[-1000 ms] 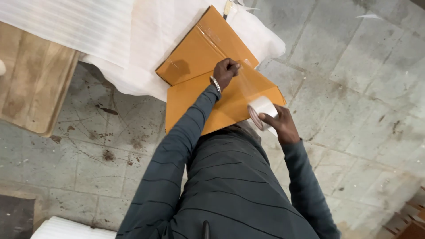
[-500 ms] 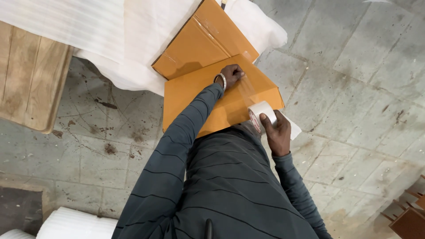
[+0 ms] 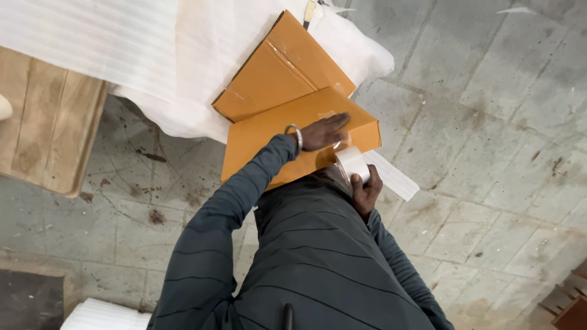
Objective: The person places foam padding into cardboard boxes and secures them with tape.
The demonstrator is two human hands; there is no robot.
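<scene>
The left hand (image 3: 324, 131) is laid flat, fingers together, on one brown cardboard box (image 3: 293, 143) at the frame's centre. One tape roll (image 3: 353, 164) is clasped by the right hand (image 3: 365, 192) just beside the box's lower right edge. A second box (image 3: 281, 70) is seen above, on white foam sheeting (image 3: 153, 55).

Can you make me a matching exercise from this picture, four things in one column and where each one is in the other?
Things:
1. left hand
2. right hand
3. white foam sheet
4. wooden board

Places:
A. at the left edge, on the grey floor
B. gripping the white roll of tape
C. flat on the nearer brown cardboard box
D. under the farther brown cardboard box

Pairs: 1-C, 2-B, 3-D, 4-A
</scene>
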